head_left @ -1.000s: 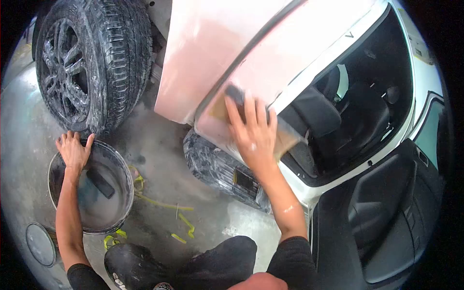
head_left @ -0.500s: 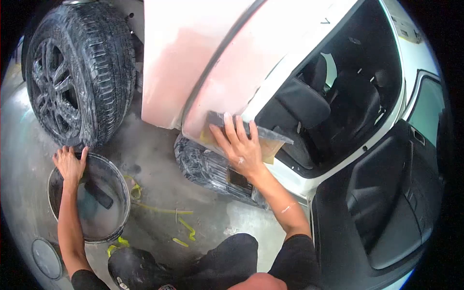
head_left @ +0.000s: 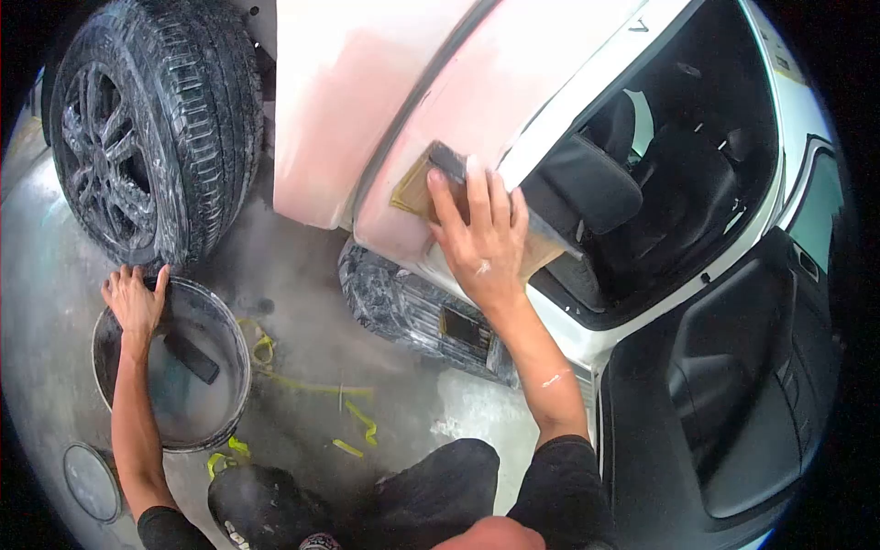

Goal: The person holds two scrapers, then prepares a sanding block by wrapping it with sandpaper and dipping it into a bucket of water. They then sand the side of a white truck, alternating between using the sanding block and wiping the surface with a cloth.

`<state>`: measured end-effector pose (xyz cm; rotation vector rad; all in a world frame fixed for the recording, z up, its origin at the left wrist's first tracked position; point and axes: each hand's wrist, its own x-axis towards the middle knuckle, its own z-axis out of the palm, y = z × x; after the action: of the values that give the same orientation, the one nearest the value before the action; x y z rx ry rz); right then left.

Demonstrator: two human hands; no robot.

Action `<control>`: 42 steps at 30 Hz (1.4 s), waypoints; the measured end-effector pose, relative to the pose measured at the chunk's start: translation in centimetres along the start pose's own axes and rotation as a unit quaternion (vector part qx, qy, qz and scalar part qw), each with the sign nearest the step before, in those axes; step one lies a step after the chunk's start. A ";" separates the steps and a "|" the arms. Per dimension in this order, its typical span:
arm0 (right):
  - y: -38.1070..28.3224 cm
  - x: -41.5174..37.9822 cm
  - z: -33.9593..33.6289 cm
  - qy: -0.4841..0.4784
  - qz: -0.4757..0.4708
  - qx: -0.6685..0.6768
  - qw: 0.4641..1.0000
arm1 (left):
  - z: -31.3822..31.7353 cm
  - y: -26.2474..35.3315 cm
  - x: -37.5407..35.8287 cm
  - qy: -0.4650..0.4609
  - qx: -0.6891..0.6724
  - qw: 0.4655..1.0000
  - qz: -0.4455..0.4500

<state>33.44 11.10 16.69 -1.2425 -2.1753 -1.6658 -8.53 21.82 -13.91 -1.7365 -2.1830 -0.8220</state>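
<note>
My right hand point(head_left: 486, 243) lies over a dark sanding block point(head_left: 448, 161), fingers spread along its top and the thumb at its side. Tan sandpaper point(head_left: 412, 191) sticks out beneath the block, against the car's lower body panel point(head_left: 390, 206), which has pinkish patches on white. My left hand point(head_left: 134, 301) is at the far rim of a round bucket point(head_left: 246, 367), fingers bent over it and thumb apart, just below the tyre point(head_left: 206, 137). Cloudy liquid fills the bucket's bottom, with a dark oblong block point(head_left: 191, 357) in it.
An open car door point(head_left: 733, 376) stands at the right, beside dark seats point(head_left: 600, 188). A second dusty tyre point(head_left: 376, 289) lies under the panel. Yellow tape scraps point(head_left: 348, 448) and a round lid point(head_left: 92, 481) are on the grey floor point(head_left: 302, 312).
My right hand has moved the sanding block up the panel and slightly right, baring more sandpaper at its left. My left hand stays at the bucket rim. The view has shifted slightly.
</note>
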 end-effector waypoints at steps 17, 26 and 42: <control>-1.7 -5.6 4.6 0.017 -0.060 -0.068 0.996 | -0.6 0.1 0.2 -0.031 0.007 0.999 -0.006; -2.3 -3.3 3.4 0.011 -0.050 -0.045 0.998 | -0.2 -0.2 0.1 -0.009 0.006 1.000 -0.003; -1.9 3.3 -2.7 0.049 0.151 0.038 0.987 | 0.9 -0.7 -2.2 0.010 -0.029 0.996 0.086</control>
<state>29.05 10.42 18.19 -1.3592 -1.8651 -1.4741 -8.47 20.48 -15.97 -1.9042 -1.9806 -0.8636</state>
